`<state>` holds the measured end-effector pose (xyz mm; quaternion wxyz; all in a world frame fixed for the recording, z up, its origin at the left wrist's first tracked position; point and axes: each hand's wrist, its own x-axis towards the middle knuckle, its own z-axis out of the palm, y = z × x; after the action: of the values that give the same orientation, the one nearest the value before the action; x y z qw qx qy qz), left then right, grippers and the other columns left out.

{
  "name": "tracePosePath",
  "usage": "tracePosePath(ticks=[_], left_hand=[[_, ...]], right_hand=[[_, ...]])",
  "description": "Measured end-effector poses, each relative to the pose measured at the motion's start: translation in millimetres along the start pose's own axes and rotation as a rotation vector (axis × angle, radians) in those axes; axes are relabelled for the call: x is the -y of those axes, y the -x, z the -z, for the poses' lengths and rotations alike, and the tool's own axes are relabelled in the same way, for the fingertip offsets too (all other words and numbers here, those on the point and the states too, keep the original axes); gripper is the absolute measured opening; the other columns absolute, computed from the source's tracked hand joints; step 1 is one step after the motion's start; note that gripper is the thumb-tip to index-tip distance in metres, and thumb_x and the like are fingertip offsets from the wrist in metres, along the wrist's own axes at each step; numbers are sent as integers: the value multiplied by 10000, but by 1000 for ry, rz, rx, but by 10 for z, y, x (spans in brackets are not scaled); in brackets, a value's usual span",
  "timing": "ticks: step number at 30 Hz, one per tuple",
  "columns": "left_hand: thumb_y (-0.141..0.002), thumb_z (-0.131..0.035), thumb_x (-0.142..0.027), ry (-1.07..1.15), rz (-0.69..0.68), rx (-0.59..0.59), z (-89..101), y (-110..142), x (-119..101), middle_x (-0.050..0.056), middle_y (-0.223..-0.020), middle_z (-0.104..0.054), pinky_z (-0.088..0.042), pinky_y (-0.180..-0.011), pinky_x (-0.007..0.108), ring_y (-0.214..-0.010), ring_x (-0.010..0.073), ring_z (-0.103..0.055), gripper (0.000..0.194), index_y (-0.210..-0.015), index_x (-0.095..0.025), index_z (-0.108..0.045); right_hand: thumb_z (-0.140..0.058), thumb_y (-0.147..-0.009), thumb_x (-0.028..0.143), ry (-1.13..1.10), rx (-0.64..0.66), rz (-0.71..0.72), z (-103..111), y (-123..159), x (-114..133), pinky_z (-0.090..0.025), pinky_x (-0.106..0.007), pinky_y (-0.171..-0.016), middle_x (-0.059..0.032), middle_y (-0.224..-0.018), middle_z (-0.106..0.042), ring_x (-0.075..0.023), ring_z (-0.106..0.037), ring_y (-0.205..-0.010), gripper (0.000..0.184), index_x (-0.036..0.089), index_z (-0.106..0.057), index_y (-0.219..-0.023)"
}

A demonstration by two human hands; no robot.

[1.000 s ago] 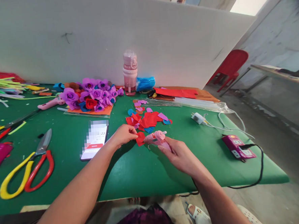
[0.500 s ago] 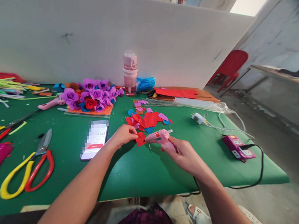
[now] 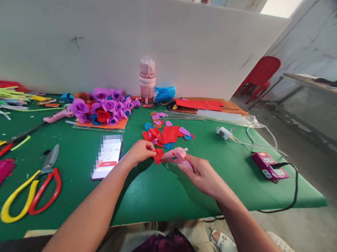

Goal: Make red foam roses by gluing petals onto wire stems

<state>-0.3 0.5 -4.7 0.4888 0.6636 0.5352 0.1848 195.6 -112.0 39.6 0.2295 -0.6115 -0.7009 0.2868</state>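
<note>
Between the thumb and fingers of my left hand [image 3: 140, 152] is a red paper petal [image 3: 159, 156], held just above the green table [image 3: 150, 195]. My right hand [image 3: 201, 169] is wrapped round the handle of a pink glue gun [image 3: 177, 155]. Its nozzle points left and meets the petal's right edge; I cannot tell whether glue is coming out. Just beyond both hands lies a loose pile of red petals [image 3: 170, 134], mixed with blue and purple ones.
Left of my arm lie a lit phone [image 3: 107, 158] and scissors [image 3: 47, 173]. Purple paper roses [image 3: 108, 106] are bunched behind, near a pink bottle [image 3: 147, 81]. A white charger [image 3: 225, 133] and a purple power strip [image 3: 269, 166] with a black cord occupy the right side.
The glue gun has tilted and shifted slightly left and down along the petal's edge with my right hand. My left hand keeps its grip on the petal almost unmoved.
</note>
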Motion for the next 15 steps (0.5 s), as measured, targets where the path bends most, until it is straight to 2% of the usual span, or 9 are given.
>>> tracePosePath(ticks=[9,15], left_hand=[[-591,-603,-224,-8,-11,6,4,-6,7,-43,-510,-501,-268,-503,224,-503,85,-385,80,-589,-145,-593],[-589,-602,-217,4,1,5,3,-6,16,-46,-518,-496,-252,-486,216,-497,76,-366,77,-588,-145,-575]], right_hand=[[-426,-891,365,-14,31,-1,11,-8,26,-418,-264,-654,-57,-798,-674,-188,-571,-694,309,155,-640,-966],[-439,-883,375,3,6,-20,8,-11,-37,-381,-251,-581,-38,-729,-646,-163,-521,-608,302,156,-641,-931]])
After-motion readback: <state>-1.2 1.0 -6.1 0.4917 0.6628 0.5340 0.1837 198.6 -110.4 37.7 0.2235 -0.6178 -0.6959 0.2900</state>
